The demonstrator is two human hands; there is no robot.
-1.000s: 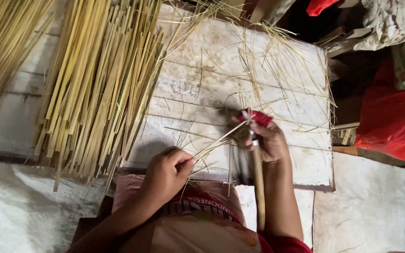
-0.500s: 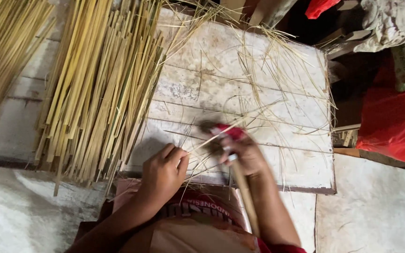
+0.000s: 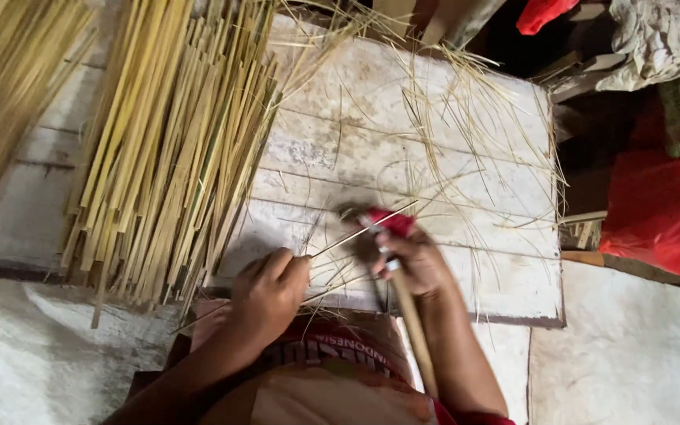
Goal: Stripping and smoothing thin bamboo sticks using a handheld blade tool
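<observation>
Head view, looking down. Left hand (image 3: pixel 267 293) closed in a pinch on the near end of a thin bamboo sliver (image 3: pixel 356 234), fingers (image 3: pixel 289 264) curled tight around it. Right hand (image 3: pixel 417 264) wrapped shut around a knife with a long wooden handle (image 3: pixel 412 323) and a red wrap near the blade; blade blurred, apparently laid against the sliver just right of the left fingers. Sliver stretched between the two hands, pale, slanting up and away over the whitewashed plank surface (image 3: pixel 466 142).

Beyond and to the left of the left fingers: a thick bundle of split bamboo strips (image 3: pixel 167 157), yellow-green, fanned on the surface; a second bundle (image 3: pixel 9 102) further left, well apart. Beyond the right fingers: loose hair-fine shavings (image 3: pixel 474 157) scattered over the planks. Far right of the right hand: a red plastic bag (image 3: pixel 663 212). Below both hands: white sacking (image 3: pixel 623 354) on the floor.

Handling, as judged: sliver very light, springy along its length, easily snapped or split if bent sharply; edges probably sharp. Best held close to the working end, pinched flat between thumb and forefinger.
</observation>
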